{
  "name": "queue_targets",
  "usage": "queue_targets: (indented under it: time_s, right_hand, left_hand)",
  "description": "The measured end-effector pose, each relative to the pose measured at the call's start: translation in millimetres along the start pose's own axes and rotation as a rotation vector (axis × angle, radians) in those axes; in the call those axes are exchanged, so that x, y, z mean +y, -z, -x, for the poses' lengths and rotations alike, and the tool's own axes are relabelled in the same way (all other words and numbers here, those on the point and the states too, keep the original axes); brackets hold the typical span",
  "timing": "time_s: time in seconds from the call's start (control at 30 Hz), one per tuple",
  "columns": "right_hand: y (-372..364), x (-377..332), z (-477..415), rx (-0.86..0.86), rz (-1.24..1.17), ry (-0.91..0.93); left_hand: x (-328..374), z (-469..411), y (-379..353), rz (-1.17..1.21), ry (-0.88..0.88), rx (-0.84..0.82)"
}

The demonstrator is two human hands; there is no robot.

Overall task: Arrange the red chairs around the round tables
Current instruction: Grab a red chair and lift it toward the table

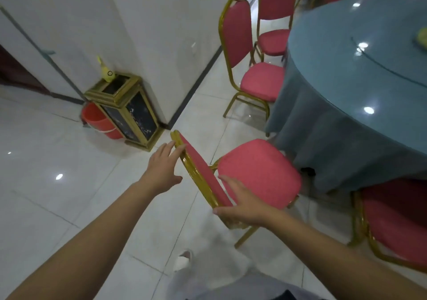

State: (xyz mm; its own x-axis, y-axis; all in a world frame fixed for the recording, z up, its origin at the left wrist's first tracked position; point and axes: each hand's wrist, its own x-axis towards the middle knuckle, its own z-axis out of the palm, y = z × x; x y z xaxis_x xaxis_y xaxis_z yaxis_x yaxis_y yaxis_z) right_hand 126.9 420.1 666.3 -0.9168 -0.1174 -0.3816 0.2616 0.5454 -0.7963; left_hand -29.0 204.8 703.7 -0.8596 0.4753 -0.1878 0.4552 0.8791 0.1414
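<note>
Because the red chair (258,172) has to end up squared to the round worktop (358,80), I have both hands on its backrest (203,172), the one part that lets me steer it without stooping. My right hand (242,205) pinches the near corner of the gold frame, fingers laid over the red pad and thumb behind it, so I judge that this hand does the turning. My left hand (161,168) is wide, its fingers straight and just touching the far top edge of the frame. I take it to be steadying and guiding, not lifting.

The chair stands on the floor (57,138) at the worktop's near-left edge. Its seat faces in, close to the hanging blue cloth (323,138), though I cannot tell whether the two touch. A second chair (261,82) and a third chair (275,38) sit further round the left edge, seats toward the cloth. A fourth chair (397,225) is at the near edge beside my right arm, so this one seems meant for the gap between them.

At the wall corner, well apart from the chair, a gold-framed bin (129,108) stands with a red bucket (97,119) behind it and a small yellow toy (106,71) on top.

I can read no brand or label on the chairs, cloth or bin. The toy bears a round mark too small to make out.
</note>
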Motion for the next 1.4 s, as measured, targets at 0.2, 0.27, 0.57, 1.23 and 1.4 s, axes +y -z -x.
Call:
queue_targets:
  time_s: [0.2,0.27,0.57,1.23,1.4]
  right_hand:
    - [-49.4,-54.5,-47.8,0.217,-0.072,-0.184]
    - [-72.7,-64.7,-55.4,0.446,0.018,-0.316]
    - [-88.1,-66.3,-58.7,0.709,0.097,-0.671]
    - [78.1,23.1,-58.9,0.902,-0.044,-0.919]
    - [107.3,48.3,-53.6,0.927,-0.002,-0.923]
  left_hand:
    - [-63.8,-108.6,18.8,-0.067,-0.345,-0.086]
    - [-73.7,-124.9,18.5,-0.039,-0.441,-0.199]
    - [-50.9,-146.7,-5.5,0.314,-0.734,-0.238]
    - [87.1,-298.2,7.3,0.284,-0.673,-0.321]
    - [114.7,-331.6,-0.2,0.184,-0.789,-0.347]
